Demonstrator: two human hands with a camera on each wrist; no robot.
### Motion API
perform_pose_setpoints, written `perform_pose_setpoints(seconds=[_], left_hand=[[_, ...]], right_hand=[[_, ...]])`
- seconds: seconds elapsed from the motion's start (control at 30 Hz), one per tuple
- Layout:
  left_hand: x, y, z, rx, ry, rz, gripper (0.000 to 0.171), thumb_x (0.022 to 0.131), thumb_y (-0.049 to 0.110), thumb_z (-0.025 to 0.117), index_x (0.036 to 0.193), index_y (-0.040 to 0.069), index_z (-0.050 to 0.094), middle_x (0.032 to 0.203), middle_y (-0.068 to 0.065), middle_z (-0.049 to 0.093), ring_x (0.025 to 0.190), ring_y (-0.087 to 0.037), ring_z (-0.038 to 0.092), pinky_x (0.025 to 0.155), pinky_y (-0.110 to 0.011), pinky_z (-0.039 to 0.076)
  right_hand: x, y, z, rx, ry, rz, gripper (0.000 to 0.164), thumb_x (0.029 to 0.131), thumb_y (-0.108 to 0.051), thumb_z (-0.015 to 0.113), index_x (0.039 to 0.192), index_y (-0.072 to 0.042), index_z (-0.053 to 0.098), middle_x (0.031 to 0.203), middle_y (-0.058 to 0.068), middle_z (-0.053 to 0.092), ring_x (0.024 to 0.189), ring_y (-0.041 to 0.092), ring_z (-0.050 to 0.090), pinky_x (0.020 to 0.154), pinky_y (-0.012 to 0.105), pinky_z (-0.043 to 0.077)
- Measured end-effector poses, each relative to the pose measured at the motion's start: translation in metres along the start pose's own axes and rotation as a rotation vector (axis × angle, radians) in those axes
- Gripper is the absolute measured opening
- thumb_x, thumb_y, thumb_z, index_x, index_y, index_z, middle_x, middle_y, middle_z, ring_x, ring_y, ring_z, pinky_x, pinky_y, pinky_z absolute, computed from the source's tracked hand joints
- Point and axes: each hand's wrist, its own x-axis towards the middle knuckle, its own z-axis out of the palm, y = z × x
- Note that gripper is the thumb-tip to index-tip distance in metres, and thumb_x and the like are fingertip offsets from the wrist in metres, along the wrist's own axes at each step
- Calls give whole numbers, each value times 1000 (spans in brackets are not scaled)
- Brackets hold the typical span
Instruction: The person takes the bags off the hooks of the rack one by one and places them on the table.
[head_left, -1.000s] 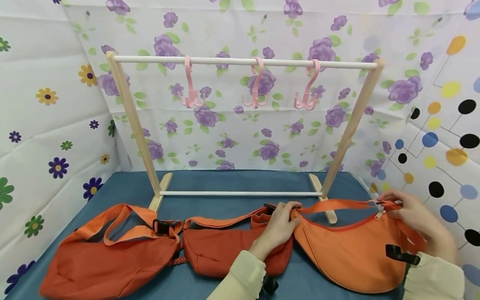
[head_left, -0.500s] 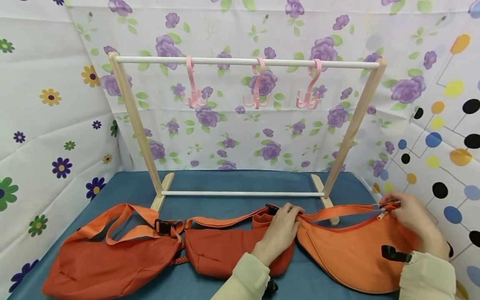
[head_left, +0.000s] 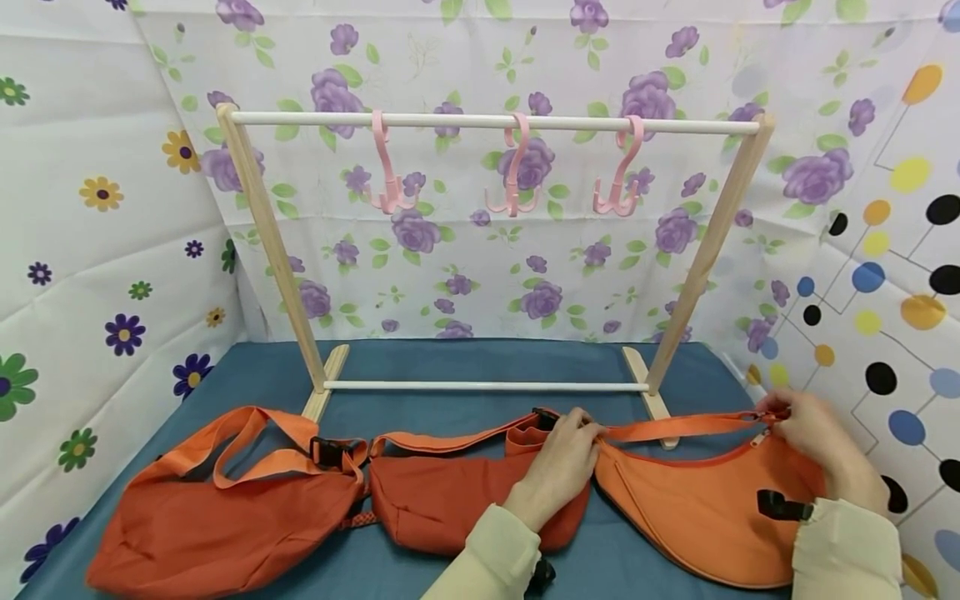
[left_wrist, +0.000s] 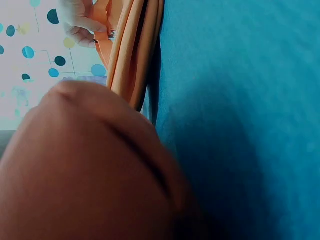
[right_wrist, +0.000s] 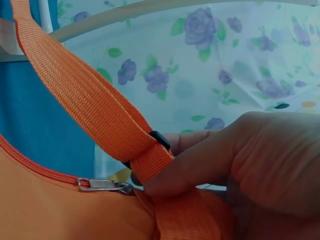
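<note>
A light orange crescent bag [head_left: 705,517] lies at the right in the head view, with both hands at its upper corners. My right hand [head_left: 817,437] pinches its strap [right_wrist: 80,95] between thumb and fingers, close to the black adjuster and the metal zipper pull [right_wrist: 105,185]. At the bag's left corner, my left hand [head_left: 558,467] holds the strap end with curled fingers; its fingertips are partly hidden. That hand reaches over a red-orange bag [head_left: 442,500]. Another red-orange bag [head_left: 217,533] lies at the left, its strap looped on top.
Behind the bags stands a wooden rack with a white top rod [head_left: 450,122]. Pink hooks [head_left: 392,196] hang from it. A lower rod [head_left: 480,386] joins its feet on the blue cloth [head_left: 465,361]. Patterned fabric walls [head_left: 480,275] enclose the back and sides.
My right hand has shifted slightly left and drawn the crescent bag's right end with it. The left hand keeps its place at the other corner. Rack and hooks look unmoved.
</note>
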Motion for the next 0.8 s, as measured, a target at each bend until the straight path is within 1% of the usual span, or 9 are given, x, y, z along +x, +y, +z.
perform_pose_setpoints(seconds=[0.13,0.27,0.33,0.43,0.5,0.57,0.67,0.73,0.8], left_hand=[[1,-1,0,17,3,13,25,106,13,62,128,14,74,124,-2,61,109,-17,58,90,-21,51],[1,-2,0,36,0,19,27,106,14,62,131,15,74,126,-2,62,111,-18,59,92,-22,51],[1,-3,0,41,-2,18,28,106,14,62,131,15,74,127,-2,62,112,-18,59,93,-23,51],[1,-3,0,31,-16,7,29,107,16,61,133,16,73,128,-2,62,114,-17,59,94,-23,51],[1,-4,-1,3,-29,5,29,108,16,60,134,17,72,129,-2,62,115,-17,59,95,-23,51],[1,-4,-4,-69,-50,-12,29,108,17,59,135,19,72,131,0,61,116,-16,59,94,-23,51],[3,-6,-11,-241,-61,-46,28,108,16,60,133,20,72,130,-1,60,111,-16,60,88,-24,51],[4,-8,-17,-346,-50,-73,27,108,16,60,131,22,73,130,0,59,110,-18,60,83,-24,49],[6,-10,-22,-413,-33,-84,27,108,15,59,129,22,74,129,0,59,107,-20,60,80,-25,48]], right_hand=[[-1,-2,0,28,-26,41,18,87,14,60,102,7,69,95,19,69,85,29,59,66,24,47],[-3,-4,-1,78,-62,103,21,91,11,56,107,9,68,101,21,69,92,34,60,70,28,50],[-3,-4,-1,81,-71,115,23,91,10,55,110,9,67,103,22,69,93,35,60,73,31,51],[-3,-6,-2,56,-77,92,22,93,7,56,112,11,67,104,25,69,94,37,61,76,39,54],[-3,-9,-3,34,-76,75,23,95,5,57,114,12,65,108,29,68,96,41,62,80,48,56],[-3,-14,-6,17,-77,56,24,97,3,55,117,13,64,113,34,65,99,46,62,86,58,54],[-3,-25,-9,-2,-76,29,26,101,1,54,122,13,61,120,38,63,106,51,61,92,66,50],[-2,-36,-11,-5,-77,8,27,102,-1,53,125,13,61,121,37,63,106,50,62,90,65,51],[-1,-47,-11,-14,-76,-18,27,103,-2,54,126,11,61,120,35,64,103,47,64,86,60,55]])
